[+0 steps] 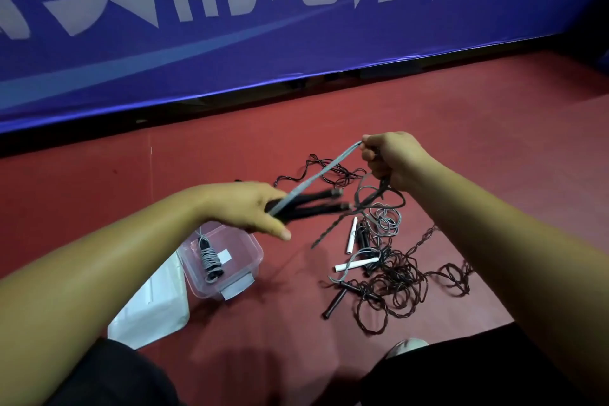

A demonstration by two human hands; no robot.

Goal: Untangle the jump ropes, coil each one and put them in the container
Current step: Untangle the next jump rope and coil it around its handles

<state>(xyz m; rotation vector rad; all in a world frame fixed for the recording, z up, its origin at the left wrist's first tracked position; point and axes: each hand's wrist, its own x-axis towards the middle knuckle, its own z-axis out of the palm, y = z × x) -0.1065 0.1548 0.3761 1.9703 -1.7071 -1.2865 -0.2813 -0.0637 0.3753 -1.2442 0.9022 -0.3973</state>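
Your left hand [244,208], fingers clenched round two black foam handles [309,204], mid-frame; right hand [392,158] grasps grey cord [323,171], taut. Coiling apparently in hand. One coiled grey rope [211,260] already in clear plastic container [255,260], lower left. Dark tangled ropes [395,277] left on red floor [478,148], lower right.

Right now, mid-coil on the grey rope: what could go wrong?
1. The grey rope runs taut from the left hand, which grips the black handles, to the right hand. Its slack seems to drop into the floor tangle, so pulling may tighten knots there.
2. A dark twisted strand hangs near the right hand and could get wound into the coil.
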